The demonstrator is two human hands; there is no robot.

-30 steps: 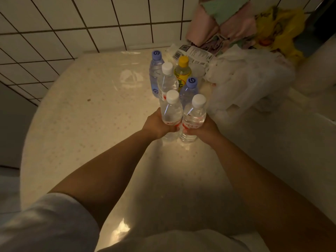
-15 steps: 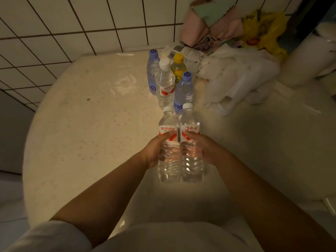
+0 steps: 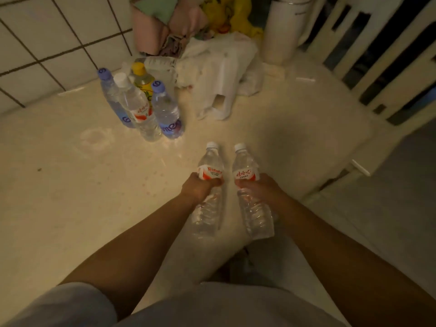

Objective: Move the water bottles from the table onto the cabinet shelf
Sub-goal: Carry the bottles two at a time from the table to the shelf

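My left hand (image 3: 197,190) grips a clear white-capped water bottle with a red label (image 3: 208,185), held above the table. My right hand (image 3: 259,188) grips a second bottle of the same kind (image 3: 247,185) a little apart from the first. On the round cream table (image 3: 70,185) a cluster stays standing near the tiled wall: two purple-capped bottles (image 3: 166,109), one white-capped red-label bottle (image 3: 139,107) and a yellow-capped drink bottle (image 3: 142,80) behind them. No cabinet shelf is plainly visible.
White plastic bags (image 3: 219,74) and pink and yellow bundles (image 3: 188,17) lie at the table's back. A tall white cylinder (image 3: 283,29) stands at the back right. A white slatted chair back (image 3: 377,62) lies to the right, with floor beyond the table edge.
Both hands lifted the two bottles off the table and drew them toward me. The bottles have spread apart, and my view has swung right toward the chair.
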